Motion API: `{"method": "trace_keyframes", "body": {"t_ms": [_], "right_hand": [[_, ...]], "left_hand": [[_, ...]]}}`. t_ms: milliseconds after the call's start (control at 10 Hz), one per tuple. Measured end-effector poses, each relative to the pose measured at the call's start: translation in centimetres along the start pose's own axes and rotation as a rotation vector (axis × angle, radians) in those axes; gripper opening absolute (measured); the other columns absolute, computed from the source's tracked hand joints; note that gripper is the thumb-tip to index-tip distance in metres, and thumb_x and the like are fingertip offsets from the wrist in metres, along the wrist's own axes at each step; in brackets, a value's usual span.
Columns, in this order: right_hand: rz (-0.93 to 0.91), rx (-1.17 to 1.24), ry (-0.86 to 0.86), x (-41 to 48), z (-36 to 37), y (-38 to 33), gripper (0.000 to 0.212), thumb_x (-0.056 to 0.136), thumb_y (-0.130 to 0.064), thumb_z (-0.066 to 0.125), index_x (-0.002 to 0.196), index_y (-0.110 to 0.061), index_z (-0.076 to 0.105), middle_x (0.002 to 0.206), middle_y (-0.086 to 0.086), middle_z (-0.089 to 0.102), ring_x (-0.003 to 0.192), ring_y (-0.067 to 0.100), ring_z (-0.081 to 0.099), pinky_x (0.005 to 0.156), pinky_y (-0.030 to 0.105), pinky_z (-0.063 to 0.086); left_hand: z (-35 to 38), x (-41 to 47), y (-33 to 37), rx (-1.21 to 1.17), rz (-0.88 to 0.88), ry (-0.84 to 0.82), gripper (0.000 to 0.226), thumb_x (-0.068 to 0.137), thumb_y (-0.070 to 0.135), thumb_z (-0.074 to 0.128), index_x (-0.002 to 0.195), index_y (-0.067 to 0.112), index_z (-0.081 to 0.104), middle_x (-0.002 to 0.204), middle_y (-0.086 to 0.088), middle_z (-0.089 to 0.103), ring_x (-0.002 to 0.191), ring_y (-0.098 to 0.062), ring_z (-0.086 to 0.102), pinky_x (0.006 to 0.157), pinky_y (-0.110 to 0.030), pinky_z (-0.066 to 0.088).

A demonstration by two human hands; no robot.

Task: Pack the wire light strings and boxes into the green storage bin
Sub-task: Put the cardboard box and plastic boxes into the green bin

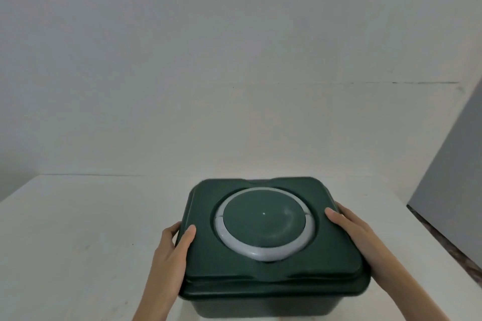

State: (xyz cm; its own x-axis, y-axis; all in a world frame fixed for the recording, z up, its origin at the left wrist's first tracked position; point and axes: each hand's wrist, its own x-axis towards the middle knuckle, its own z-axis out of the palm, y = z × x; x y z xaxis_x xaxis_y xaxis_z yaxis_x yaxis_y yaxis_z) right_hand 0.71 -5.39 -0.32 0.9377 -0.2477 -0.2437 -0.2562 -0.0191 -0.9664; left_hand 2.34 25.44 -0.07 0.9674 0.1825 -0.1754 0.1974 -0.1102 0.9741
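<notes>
Lidded green bin [260, 303], L grip [170, 253] clasping left edge, R grip [358, 233] clasping right edge

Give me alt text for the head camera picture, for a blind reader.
A person's left hand and right hand grip opposite sides of a closed green storage bin, thumbs on its lid. The lid carries a grey ring, and the bin stands on a white table before a plain wall.

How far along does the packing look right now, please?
The green storage bin sits on the table with its lid on, contents hidden. The left hand and right hand grip the lid's edges. No light strings or boxes show, so packing is either finished or not begun.
</notes>
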Motion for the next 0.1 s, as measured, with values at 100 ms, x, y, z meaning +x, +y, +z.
{"method": "trace_keyframes", "body": {"t_ms": [100], "right_hand": [[-0.272,-0.227,0.217,-0.70,-0.05,0.01,0.029,0.085,-0.025,0.067,0.099,-0.050,0.065,0.100,-0.010,0.068,0.101,0.017,0.063,0.072,0.015,0.047]], "left_hand": [[-0.35,-1.57,-0.87,0.225,0.411,0.212,0.026,0.087,0.050,0.052,0.111,0.040,0.054,0.125,-0.002,0.057,0.115,-0.021,0.052,0.099,-0.032,0.041]]}}
